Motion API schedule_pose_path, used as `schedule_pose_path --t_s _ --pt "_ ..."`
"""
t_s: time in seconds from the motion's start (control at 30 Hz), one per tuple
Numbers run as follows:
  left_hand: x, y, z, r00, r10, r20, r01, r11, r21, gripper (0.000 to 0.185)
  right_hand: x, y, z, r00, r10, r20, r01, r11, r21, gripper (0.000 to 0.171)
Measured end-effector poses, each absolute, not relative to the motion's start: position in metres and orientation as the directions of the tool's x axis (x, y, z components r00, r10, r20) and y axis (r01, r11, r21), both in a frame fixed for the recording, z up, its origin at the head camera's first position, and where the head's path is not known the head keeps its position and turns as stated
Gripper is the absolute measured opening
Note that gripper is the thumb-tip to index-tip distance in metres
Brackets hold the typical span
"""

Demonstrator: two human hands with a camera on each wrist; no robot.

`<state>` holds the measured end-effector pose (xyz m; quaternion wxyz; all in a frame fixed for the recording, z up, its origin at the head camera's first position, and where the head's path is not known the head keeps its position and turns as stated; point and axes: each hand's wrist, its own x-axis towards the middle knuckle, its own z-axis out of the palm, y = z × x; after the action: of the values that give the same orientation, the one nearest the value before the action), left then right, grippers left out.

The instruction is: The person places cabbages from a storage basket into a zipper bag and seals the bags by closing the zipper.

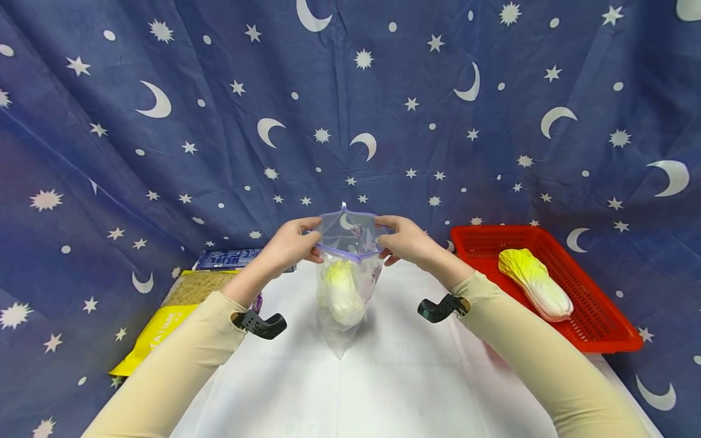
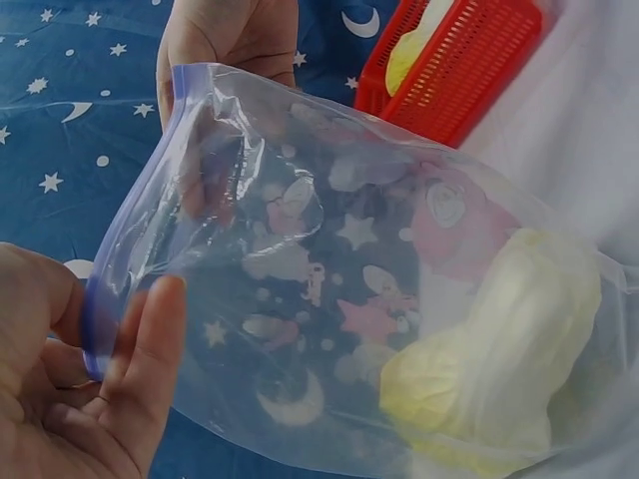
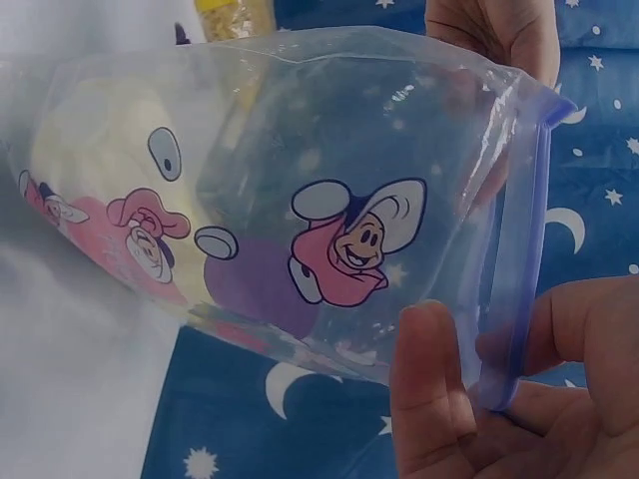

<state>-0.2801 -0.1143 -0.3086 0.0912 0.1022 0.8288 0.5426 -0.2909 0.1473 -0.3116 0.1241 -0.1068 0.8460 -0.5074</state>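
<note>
Both hands hold up a clear zip bag (image 1: pixel 366 281) by its purple-edged mouth, which gapes wide between them. My left hand (image 1: pixel 291 244) pinches the left side of the rim, thumb and fingers on either side of the plastic. On the opposite side my right hand (image 1: pixel 406 241) pinches the rim the same way. Inside the bag, low down, rests a napa cabbage (image 1: pixel 342 293), its yellow leaves toward the mouth. Pink and white cartoon figures (image 3: pixel 354 244) are printed on the bag, plain in the right wrist view. The bag's bottom corner hangs close over the white table.
A red plastic basket (image 1: pixel 597 304) on the right holds another napa cabbage (image 1: pixel 535 285). On the left lie a yellow package (image 1: pixel 164 322) and a blue printed package (image 1: pixel 227 258), partly behind the left arm. A blue curtain (image 1: pixel 350 91) with moons and stars hangs behind the white table (image 1: pixel 405 377).
</note>
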Motion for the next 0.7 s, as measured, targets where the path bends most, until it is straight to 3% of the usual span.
schedule_pose_path --t_s 0.4,0.7 --pt "-0.280 -0.123 -0.310 -0.966 0.254 -0.044 0.063 0.397 0.916 0.064 -0.292 0.141 -0.320 -0.934 -0.354 -0.040 -0.108 0.387 -0.916 0.070" --pt "-0.278 -0.133 -0.305 -0.970 0.240 0.020 0.116 0.395 0.911 0.064 -0.292 0.128 -0.335 -0.925 -0.378 -0.041 -0.114 0.379 -0.918 0.076"
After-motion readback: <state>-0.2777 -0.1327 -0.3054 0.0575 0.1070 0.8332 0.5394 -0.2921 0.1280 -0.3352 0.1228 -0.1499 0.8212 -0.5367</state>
